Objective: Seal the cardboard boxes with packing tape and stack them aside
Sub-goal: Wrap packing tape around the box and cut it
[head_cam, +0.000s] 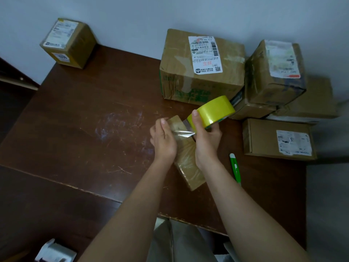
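Small flat cardboard box (188, 163) sits on the dark wooden table (85, 120) near the front edge, centre-right, partly under both hands, top glossy with clear tape. Right hand (206, 137) grips the yellow tape roll (212, 110) just above the box's far end, thumb curled over the roll's outer face, fingers wrapped round the other side. Left hand (163, 138) pinches the free end of the tape strip (184, 132); short clear length stretched between the hands, over the box. Green-and-white utility knife (235, 168) lies on the table just right of the box, not touching. Far right: cluster of boxes, large labelled box (202, 67) against the wall, a stack of boxes (275, 76) beside it, a flat labelled box (277, 138) nearer. Far left corner: one lone labelled box (69, 42) by the wall, well apart from the rest. White object (54, 252) at the near left edge, can't tell what it is.
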Demonstrator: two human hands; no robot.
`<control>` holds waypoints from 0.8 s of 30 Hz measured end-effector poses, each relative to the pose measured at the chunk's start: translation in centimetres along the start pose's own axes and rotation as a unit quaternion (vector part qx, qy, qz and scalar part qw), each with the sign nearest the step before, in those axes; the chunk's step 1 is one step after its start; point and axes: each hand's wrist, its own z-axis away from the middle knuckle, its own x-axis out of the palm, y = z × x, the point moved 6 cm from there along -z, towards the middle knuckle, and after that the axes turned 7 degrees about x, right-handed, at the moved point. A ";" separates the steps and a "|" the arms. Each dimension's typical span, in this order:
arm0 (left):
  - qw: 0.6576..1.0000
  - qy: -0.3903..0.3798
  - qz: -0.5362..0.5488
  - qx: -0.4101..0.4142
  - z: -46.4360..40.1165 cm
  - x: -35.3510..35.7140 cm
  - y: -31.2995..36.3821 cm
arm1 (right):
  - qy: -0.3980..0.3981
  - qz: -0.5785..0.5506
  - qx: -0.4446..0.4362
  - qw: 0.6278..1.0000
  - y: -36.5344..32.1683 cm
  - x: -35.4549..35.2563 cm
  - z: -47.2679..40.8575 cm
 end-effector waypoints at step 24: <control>0.998 0.014 0.033 0.043 -1.0 0.2 -0.5 | 0.003 -0.232 0.072 0.970 0.9 -1.6 0.3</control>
